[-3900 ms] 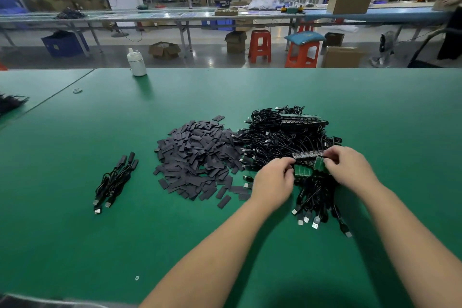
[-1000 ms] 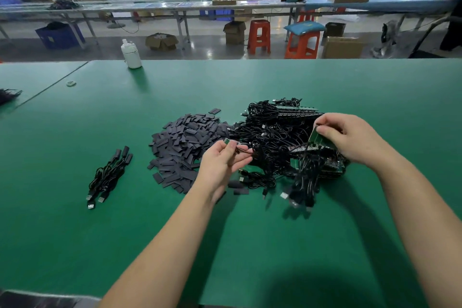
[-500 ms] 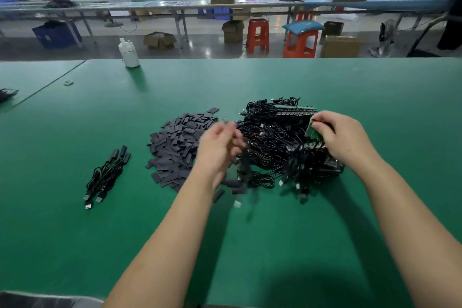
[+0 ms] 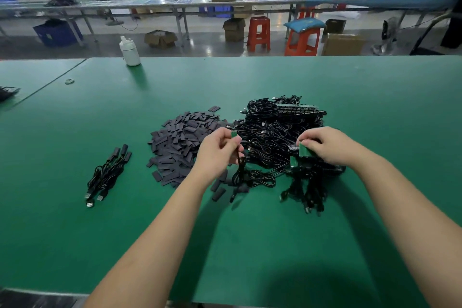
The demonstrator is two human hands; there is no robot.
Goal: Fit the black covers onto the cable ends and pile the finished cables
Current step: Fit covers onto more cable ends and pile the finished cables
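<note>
1. A black cable (image 4: 239,170) with a small green board end is pinched in the left hand (image 4: 217,151); it hangs toward the green table (image 4: 375,97).
2. A green circuit strip (image 4: 303,150) is gripped by the right hand (image 4: 327,145) over the tangled cable heap (image 4: 272,132).
3. The black covers (image 4: 180,140) are heaped left of the cables; finished cables (image 4: 107,172) lie well apart, further left.

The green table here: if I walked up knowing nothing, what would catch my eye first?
Probably the big tangle of black cables mid-table, with a heap of small black covers spread just to its left. Next, the two hands working in front of them: the left hand pinches a cable with a bare green end, and the right hand grips a green strip at the tangle's edge. Far left lies a small pile of finished cables.
</note>
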